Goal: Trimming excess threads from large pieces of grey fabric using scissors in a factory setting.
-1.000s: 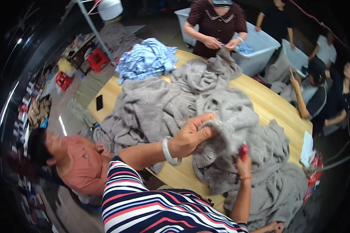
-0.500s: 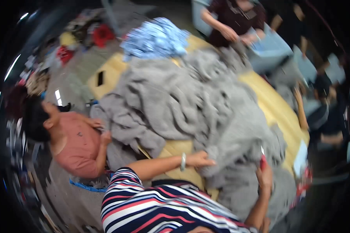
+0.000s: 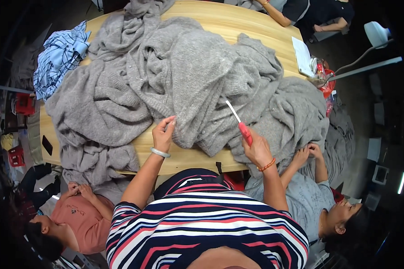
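A large grey knitted garment (image 3: 197,67) lies heaped on the table in front of me, its folds running together with other grey knits. My left hand (image 3: 163,133), a pale bangle on its wrist, pinches the near left edge of this garment between thumb and fingers. In my right hand (image 3: 257,148) is a pair of scissors (image 3: 244,132) with a red handle, held by the handle. The narrow silver blades point away and to the left, over the grey cloth. Whether the tips touch the cloth, I cannot tell.
Blue striped cloth (image 3: 62,58) is piled at the far left of the wooden table (image 3: 177,167). A dark phone (image 3: 47,145) lies near its left edge, white papers (image 3: 303,56) at the right. Co-workers in pink (image 3: 87,215) and grey (image 3: 300,201) sit close on either side, handling grey cloth.
My view has swung right and now faces the table squarely. My left hand keeps to the cloth's near edge; the scissors stay in my right hand. The grey-clad co-worker has come into view.
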Demonstrator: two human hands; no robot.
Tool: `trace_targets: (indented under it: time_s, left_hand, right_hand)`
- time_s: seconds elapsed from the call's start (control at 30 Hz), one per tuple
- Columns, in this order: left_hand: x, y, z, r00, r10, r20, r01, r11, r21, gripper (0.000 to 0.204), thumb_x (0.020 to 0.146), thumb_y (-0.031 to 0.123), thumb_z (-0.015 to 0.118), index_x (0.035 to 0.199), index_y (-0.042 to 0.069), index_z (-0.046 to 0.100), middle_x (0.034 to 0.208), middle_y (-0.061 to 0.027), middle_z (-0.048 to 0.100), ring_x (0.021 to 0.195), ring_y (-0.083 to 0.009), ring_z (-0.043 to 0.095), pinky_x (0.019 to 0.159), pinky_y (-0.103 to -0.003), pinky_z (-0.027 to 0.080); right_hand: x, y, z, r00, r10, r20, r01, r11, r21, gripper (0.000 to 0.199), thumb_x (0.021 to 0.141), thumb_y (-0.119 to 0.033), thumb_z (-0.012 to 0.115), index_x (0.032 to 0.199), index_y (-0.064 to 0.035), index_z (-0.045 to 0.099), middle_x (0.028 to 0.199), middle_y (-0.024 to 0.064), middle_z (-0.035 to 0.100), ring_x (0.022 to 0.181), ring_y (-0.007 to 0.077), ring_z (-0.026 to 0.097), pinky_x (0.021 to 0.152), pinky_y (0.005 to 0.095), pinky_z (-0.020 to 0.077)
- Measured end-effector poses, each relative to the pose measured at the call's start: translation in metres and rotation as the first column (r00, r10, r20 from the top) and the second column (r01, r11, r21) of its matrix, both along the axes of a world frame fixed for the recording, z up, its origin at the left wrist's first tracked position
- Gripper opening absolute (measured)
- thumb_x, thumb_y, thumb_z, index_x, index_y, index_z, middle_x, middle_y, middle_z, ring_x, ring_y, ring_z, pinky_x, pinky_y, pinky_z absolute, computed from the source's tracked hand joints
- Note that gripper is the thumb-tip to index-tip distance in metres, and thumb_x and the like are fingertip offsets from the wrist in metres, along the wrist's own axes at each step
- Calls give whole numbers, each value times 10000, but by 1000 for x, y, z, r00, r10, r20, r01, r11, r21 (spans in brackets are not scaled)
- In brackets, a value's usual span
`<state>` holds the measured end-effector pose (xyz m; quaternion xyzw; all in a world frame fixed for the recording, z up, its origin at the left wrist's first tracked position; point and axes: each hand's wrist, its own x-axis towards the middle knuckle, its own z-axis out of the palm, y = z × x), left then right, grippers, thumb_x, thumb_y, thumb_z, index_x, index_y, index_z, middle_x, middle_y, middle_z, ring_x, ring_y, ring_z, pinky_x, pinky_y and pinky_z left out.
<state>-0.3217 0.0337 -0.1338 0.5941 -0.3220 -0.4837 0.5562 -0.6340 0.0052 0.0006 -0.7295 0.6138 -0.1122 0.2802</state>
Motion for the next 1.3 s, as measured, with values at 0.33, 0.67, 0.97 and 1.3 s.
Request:
trace_targets:
  time_s: [0.33, 0.67, 0.97, 1.3]
  left_hand:
    - [4, 1, -25, 985, -1, -172, 12, 998, 59, 273, 923, 70, 661, 1179, -21, 648, 1002, -14, 668, 882, -68, 593, 809, -224, 468]
    - [-28, -111, 66, 566, 67, 822, 311, 905, -289, 386, 793, 164, 737, 1124, -12, 641, 1079, -168, 658, 952, -271, 639, 856, -346, 502]
    - [-21, -138, 16, 909, -321, 265, 326, 945, 27, 148, 835, 110, 746, 900, -17, 707, 761, 50, 631, 648, -15, 495, 570, -197, 406]
    - [-13, -125, 2, 910, -320, 265, 336, 942, -17, 259, 825, 279, 701, 856, 22, 697, 675, -13, 601, 654, -92, 540, 600, -302, 465]
  right_hand:
    - [36, 54, 29, 938, 348, -9, -317, 864, 392, 361, 888, -262, 609, 1237, -174, 589, 821, 226, 665, 778, 426, 650, 697, 510, 510]
    - [31, 36, 23, 997, 59, 57, -64, 994, 93, 370, 886, -174, 596, 1252, -140, 559, 849, 235, 668, 811, 443, 649, 714, 530, 509]
    - [33, 16, 29, 991, 118, -68, -107, 983, 148, 306, 895, -228, 603, 1180, -117, 588, 777, 257, 654, 769, 470, 636, 725, 556, 501]
    - [46, -1, 35, 999, 40, -16, -36, 979, 198, 430, 880, -160, 609, 1306, -122, 576, 1051, 230, 667, 986, 428, 627, 823, 455, 516]
